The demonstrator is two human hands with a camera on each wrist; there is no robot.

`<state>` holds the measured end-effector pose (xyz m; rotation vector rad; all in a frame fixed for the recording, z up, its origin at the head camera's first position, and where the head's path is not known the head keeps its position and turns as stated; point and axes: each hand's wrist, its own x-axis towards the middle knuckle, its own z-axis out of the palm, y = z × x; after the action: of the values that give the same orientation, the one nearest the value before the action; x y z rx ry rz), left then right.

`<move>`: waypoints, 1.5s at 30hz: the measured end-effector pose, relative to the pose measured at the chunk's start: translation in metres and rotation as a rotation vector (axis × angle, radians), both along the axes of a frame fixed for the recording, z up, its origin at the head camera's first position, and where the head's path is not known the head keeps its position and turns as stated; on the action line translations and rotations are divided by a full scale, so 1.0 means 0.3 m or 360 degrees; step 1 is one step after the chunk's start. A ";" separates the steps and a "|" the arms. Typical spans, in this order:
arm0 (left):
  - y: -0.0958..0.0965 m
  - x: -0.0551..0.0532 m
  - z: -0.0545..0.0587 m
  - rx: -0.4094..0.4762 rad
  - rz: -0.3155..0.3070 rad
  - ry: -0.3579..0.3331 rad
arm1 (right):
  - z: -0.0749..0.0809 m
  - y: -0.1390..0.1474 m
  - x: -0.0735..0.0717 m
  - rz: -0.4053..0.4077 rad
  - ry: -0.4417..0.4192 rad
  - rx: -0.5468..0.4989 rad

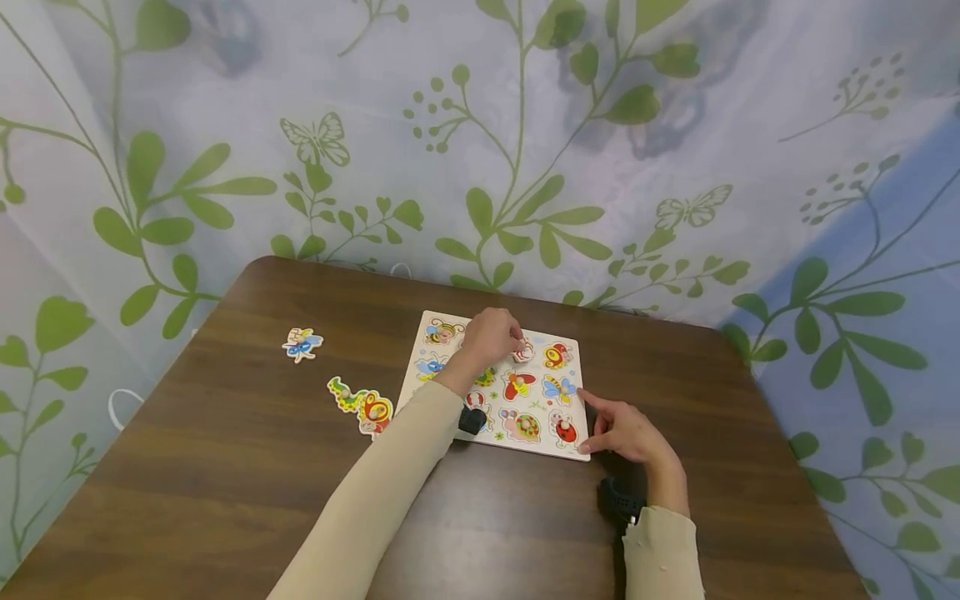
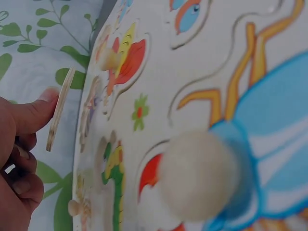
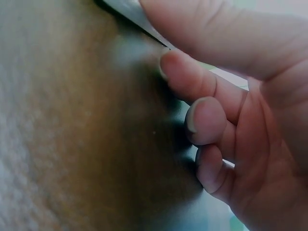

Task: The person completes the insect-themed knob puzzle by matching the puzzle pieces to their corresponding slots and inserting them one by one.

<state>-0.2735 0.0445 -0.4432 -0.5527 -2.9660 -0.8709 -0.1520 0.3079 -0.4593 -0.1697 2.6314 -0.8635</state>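
Sleeves, puzzle, table, leafy curtain.

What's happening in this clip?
A person is working on a knobbed insect puzzle. Their left hand pinches a thin piece over the far part of the puzzle board, while their right hand touches the board's right edge. Three loose pieces lie on the table to the left: a blue one, a green caterpillar and a red-and-yellow butterfly.
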 end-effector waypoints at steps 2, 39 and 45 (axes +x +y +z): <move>0.010 -0.002 -0.006 -0.0017 0.0014 0.0006 | 0.003 -0.002 -0.004 -0.0008 0.0005 0.0006; 0.040 -0.021 -0.051 -0.0113 0.0045 -0.0030 | 0.007 -0.009 -0.006 -0.0040 -0.0020 0.0040; 0.016 -0.009 -0.041 -0.0016 0.0050 -0.0084 | 0.006 0.000 -0.006 -0.0044 -0.0040 0.0038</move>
<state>-0.2763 0.0494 -0.4553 -0.4893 -3.0190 -0.8820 -0.1537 0.3078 -0.4576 -0.1156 2.6255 -0.8372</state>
